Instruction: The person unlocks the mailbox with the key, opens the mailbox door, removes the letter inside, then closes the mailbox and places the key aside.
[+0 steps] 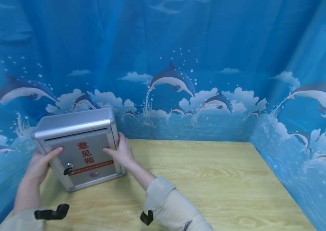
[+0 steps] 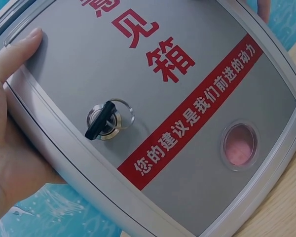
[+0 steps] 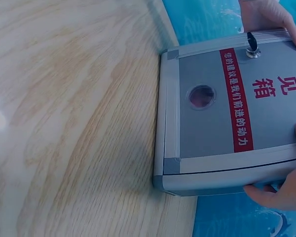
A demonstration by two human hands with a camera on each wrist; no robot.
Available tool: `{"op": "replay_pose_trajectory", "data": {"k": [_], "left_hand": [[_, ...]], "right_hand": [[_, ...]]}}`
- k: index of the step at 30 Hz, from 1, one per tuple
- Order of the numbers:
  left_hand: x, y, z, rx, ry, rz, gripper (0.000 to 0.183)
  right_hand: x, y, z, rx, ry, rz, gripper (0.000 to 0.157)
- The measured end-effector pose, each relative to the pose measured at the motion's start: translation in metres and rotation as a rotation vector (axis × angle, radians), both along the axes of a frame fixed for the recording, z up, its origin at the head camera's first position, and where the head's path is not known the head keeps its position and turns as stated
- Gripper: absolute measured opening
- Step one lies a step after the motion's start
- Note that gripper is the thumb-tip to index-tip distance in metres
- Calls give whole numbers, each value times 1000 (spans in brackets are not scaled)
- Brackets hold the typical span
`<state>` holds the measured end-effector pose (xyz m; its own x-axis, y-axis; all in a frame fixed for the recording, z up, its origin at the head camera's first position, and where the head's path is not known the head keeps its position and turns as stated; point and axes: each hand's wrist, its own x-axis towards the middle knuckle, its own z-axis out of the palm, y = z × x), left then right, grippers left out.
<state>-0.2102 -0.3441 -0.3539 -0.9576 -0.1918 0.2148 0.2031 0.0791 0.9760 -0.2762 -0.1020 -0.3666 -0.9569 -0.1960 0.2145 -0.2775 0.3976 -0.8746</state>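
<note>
In the head view, we are seeing a silver-grey rectangular metal box with red lettering [image 1: 77,154] toward eight o'clock, its top leaning toward eleven. The person's left hand [image 1: 37,164] is gripping its nine o'clock side, thumb lying over the front, while the right hand [image 1: 123,151] is gripping its three o'clock side likewise. The pale yellow wood-grain table [image 1: 209,183] is spreading toward five o'clock, and the blue dolphin-printed curtain [image 1: 128,35] is hanging toward twelve.

In the left wrist view, we are looking closely at the front: a black-headed key [image 2: 100,121] is jutting from its lock, a red strip with white characters [image 2: 188,116] is running from seven toward two o'clock, and the left fingertips are hiding behind the box.

In the right wrist view, we are finding the box toward three o'clock, the right hand holding it at four and the left at two. We are not able to tell whether its base is touching the table. We are judging this step as two-handed steadying; any next move is probably calling for both hands working together, sparing that key.
</note>
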Motion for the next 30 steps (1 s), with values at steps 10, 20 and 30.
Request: {"op": "replay_pose_trajectory", "data": {"k": [10,20,30], "left_hand": [[-32,-38,-40,-14,-8,29,72],[-14,-17,-23,-14,33,9,70],[-43,-56,-60,-47,21,36,71]], "right_hand": [[-1,5,3,19,41,27,72],[-2,5,-1,26,30,31,72],[-2,6,0,24,25,34,73]]}}
